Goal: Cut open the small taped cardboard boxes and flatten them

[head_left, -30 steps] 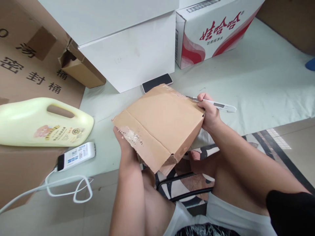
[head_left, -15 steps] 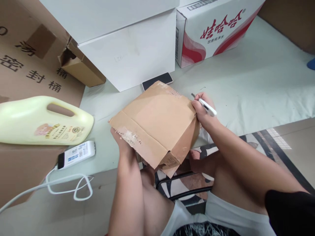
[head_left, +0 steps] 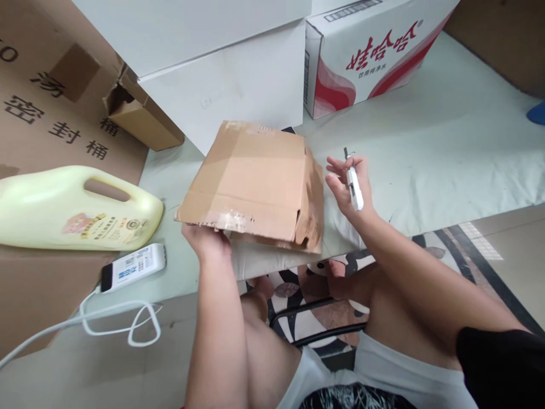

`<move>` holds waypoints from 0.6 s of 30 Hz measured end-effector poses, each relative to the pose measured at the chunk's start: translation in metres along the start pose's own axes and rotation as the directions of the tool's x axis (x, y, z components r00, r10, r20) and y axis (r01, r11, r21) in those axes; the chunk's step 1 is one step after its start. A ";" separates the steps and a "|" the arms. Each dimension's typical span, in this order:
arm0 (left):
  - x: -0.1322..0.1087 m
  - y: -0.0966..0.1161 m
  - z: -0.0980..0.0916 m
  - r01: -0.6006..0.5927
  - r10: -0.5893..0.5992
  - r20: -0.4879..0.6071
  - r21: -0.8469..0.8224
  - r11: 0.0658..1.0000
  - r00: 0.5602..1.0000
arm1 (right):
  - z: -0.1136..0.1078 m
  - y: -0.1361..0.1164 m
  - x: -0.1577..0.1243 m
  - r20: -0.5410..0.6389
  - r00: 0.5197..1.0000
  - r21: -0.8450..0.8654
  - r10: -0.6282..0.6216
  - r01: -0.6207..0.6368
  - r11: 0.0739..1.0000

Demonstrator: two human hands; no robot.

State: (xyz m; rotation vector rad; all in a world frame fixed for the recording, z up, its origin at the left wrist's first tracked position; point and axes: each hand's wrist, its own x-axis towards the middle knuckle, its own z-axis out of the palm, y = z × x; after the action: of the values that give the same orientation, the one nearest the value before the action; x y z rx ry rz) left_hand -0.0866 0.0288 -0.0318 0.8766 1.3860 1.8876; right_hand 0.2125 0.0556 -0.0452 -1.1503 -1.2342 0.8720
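Observation:
A worn brown cardboard box [head_left: 255,176] is tilted above the near edge of the table, with torn tape along its near edge. My left hand [head_left: 208,241] grips its near left corner from below, and the fingers are partly hidden under the cardboard. To the right of the box, apart from it, my right hand [head_left: 351,184] holds a white utility knife [head_left: 354,187] with its short blade pointing away from me. The thumb and some fingers of that hand are spread while the knife rests against the palm.
White boxes [head_left: 230,85] and a red-and-white carton [head_left: 370,62] stand behind. At left are a pale yellow jug [head_left: 72,210], a white power strip [head_left: 134,267] with its cable [head_left: 114,312], and a small open carton [head_left: 145,122]. A dark phone-like object [head_left: 289,130] is mostly covered.
The box has turned and shifted left, hiding most of the dark flat object. My right hand has come off the box's right side, and the knife now points more directly away.

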 end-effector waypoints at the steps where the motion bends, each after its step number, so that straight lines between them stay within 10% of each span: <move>1: -0.002 0.002 0.004 -0.027 0.026 -0.046 -0.003 1.000 0.999 | -0.001 0.001 0.001 -0.016 1.000 -0.010 0.013 -0.013 1.000; 10: -0.010 0.014 0.015 -0.080 0.072 -0.107 -0.070 0.994 0.992 | -0.005 0.003 0.005 0.119 0.983 0.163 0.138 -0.157 0.974; 18: -0.005 0.018 0.007 0.138 -0.162 -0.126 -0.178 0.974 0.979 | -0.006 0.007 0.006 0.225 0.973 0.170 0.052 -0.091 0.981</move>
State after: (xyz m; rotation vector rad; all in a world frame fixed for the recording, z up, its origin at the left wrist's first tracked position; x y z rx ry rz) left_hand -0.0803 0.0242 -0.0135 0.5497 1.3109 1.9457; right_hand 0.2200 0.0618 -0.0504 -0.9774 -1.2691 1.1664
